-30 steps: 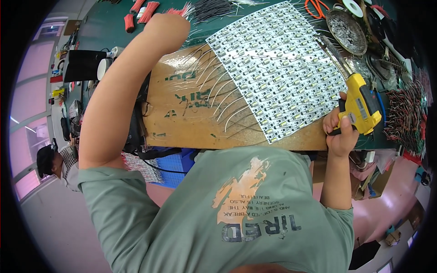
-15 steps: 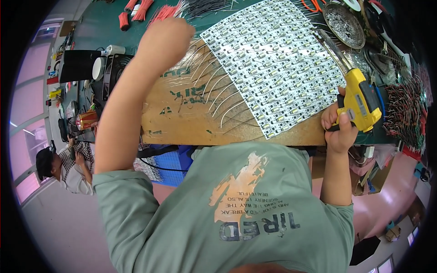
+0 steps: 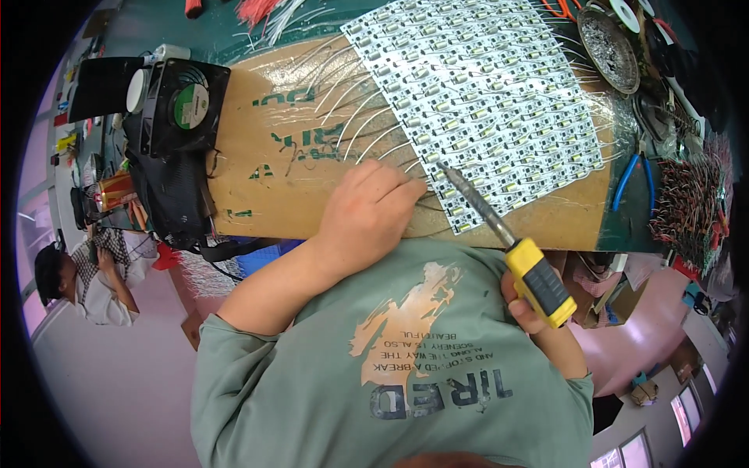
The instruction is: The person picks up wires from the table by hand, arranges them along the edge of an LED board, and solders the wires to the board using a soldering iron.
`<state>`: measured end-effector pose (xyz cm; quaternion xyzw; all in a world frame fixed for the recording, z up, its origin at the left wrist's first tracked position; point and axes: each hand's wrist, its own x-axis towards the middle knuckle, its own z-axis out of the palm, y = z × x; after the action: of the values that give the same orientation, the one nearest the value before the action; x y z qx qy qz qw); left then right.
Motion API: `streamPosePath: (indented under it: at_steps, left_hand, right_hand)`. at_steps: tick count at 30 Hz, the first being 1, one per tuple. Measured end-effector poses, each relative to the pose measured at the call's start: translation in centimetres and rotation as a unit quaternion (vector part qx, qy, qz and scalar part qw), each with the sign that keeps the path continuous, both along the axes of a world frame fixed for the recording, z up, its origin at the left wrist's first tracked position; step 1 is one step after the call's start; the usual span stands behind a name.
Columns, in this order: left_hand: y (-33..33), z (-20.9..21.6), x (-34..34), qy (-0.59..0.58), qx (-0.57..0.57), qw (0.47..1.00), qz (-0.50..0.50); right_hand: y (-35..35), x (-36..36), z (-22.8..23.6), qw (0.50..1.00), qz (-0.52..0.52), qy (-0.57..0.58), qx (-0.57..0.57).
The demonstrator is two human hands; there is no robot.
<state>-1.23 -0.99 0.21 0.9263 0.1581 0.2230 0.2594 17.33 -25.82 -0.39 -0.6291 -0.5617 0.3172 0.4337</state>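
Observation:
A large white panel of small circuit boards (image 3: 484, 117) lies at a slant on a brown board, with thin wires (image 3: 367, 140) sticking out from its left side. My left hand (image 3: 367, 207) is closed at the panel's lower left edge, its fingertips pinched together; what they hold, if anything, is hidden. My right hand (image 3: 524, 304) grips the yellow and black handle of a soldering iron (image 3: 538, 281) in front of my shirt. The metal barrel points up and left, and its tip is over the panel's lower left part, close to my left fingertips.
The brown board (image 3: 257, 187) rests on a green tabletop. At left stands a black fan (image 3: 183, 105). On the right are blue-handled pliers (image 3: 636, 183), a round metal dish (image 3: 608, 51) and a heap of wires (image 3: 694, 203). Red wire bundles (image 3: 257, 9) lie far left; another person (image 3: 90, 273) sits beyond.
My left hand has come down from the red wires to the panel's lower left edge. The soldering iron has swung from the panel's right side, its tip now over the lower left part.

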Motion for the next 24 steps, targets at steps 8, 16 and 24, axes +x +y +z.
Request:
streamPosePath:
  at_steps: [8, 16, 24]
  left_hand:
    - [-0.3, -0.9, -0.3, -0.024, 0.014, 1.000, 0.004]
    - [-0.6, -1.5, -0.5, -0.017, 0.018, 1.000, 0.014]
    - [-0.5, -1.1, -0.3, -0.031, 0.002, 0.999, 0.011]
  right_hand:
    - [-1.4, -0.4, 0.7, 0.990, -0.015, 0.053, -0.132]
    - [-2.1, -1.5, -1.5, 0.997, -0.018, -0.029, -0.064]
    - [-2.5, -1.4, -1.2, 0.990, -0.006, -0.038, -0.134]
